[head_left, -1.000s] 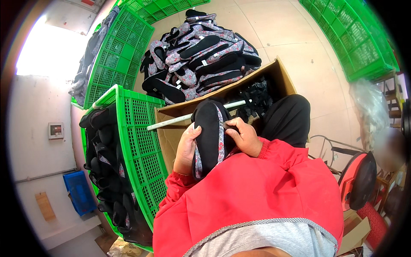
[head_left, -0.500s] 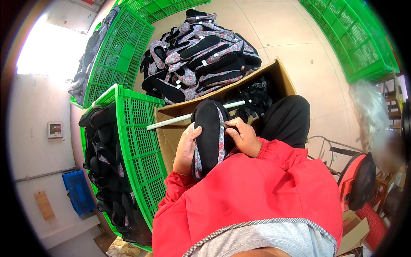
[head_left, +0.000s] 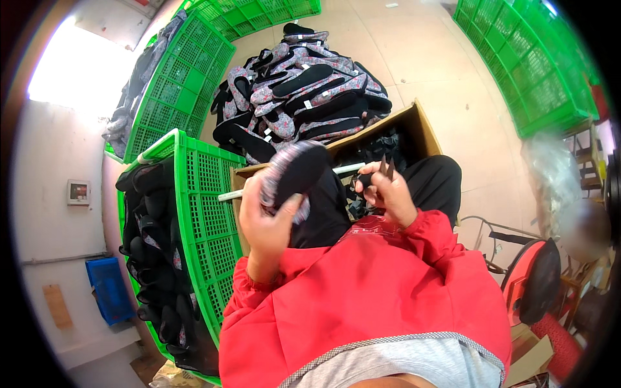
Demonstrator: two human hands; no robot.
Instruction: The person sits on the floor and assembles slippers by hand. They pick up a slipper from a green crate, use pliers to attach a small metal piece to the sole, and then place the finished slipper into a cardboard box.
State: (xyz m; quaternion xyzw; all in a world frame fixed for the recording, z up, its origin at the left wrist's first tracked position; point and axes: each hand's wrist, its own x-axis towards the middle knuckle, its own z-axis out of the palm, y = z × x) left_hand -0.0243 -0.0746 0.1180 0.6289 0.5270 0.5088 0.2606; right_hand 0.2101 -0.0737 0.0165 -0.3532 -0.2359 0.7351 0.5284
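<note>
My left hand [head_left: 264, 220] is closed round a slipper [head_left: 299, 173] with a black sole and a floral side, slightly blurred and tilted above my knee. In my right hand [head_left: 392, 196] are small dark thread snips [head_left: 387, 167], their two pointed blades sticking up between the fingers. A small black piece [head_left: 367, 179] shows at those fingertips; I cannot tell what it is. Below and beyond my hands stands a cardboard box [head_left: 424, 132] with black scraps [head_left: 381, 147] inside. A white rod [head_left: 231, 195] lies across the box, partly hidden behind the slipper and my leg.
Beyond the box, floral slippers with black soles [head_left: 304, 81] lie heaped on the floor. A green crate [head_left: 207, 213] filled with black slippers [head_left: 155, 252] stands at my left. More green crates [head_left: 517, 58] line the far right. A round-seated stool [head_left: 540, 281] is at my right.
My left hand has swung the slipper up and left, turning it. My right hand has come away from the slipper, and the snips now show clearly in it.
</note>
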